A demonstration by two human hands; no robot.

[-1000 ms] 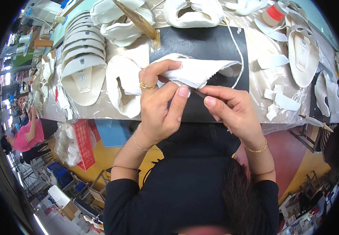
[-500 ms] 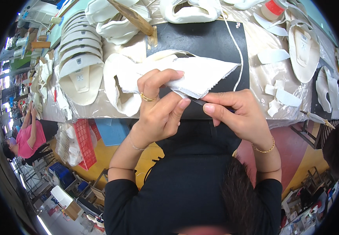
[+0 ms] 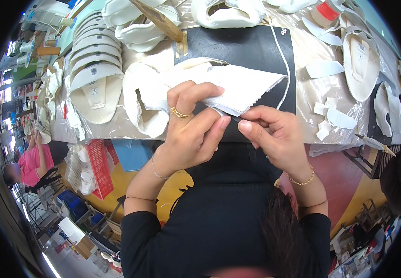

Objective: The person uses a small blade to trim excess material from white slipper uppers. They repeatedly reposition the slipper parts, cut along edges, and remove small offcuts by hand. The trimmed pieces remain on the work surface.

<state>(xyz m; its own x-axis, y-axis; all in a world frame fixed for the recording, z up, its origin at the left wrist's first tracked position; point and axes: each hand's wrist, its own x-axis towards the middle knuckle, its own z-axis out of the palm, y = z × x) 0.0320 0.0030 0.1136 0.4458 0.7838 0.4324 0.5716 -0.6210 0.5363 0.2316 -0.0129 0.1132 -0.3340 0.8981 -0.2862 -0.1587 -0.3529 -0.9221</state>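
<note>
A white shoe upper [image 3: 251,85] with a frayed, pointed fabric edge lies over the black mat, and my left hand [image 3: 191,120] is closed on its near edge. The thumb presses just beneath the fabric while bent fingers lie on top. Close by on the right, my right hand [image 3: 274,134] pinches a thin dark piece [image 3: 236,118] against the underside of that edge. Most of the dark piece is hidden by the fingers, so its kind is unclear. The upper's opening [image 3: 145,104] faces left.
A black mat [image 3: 256,41] carries a white cord [image 3: 280,55]. Nested shoe parts [image 3: 96,51] line the left, with a wooden stick [image 3: 158,21] behind. White scraps [image 3: 339,118], an insole piece [image 3: 360,67] and a red-banded container [image 3: 325,11] lie right. A co-worker [image 3: 36,162] sits far left.
Both hands have shifted slightly right along the fabric edge. The right fingers are more curled and closer to the left thumb, and less of the dark piece shows.
</note>
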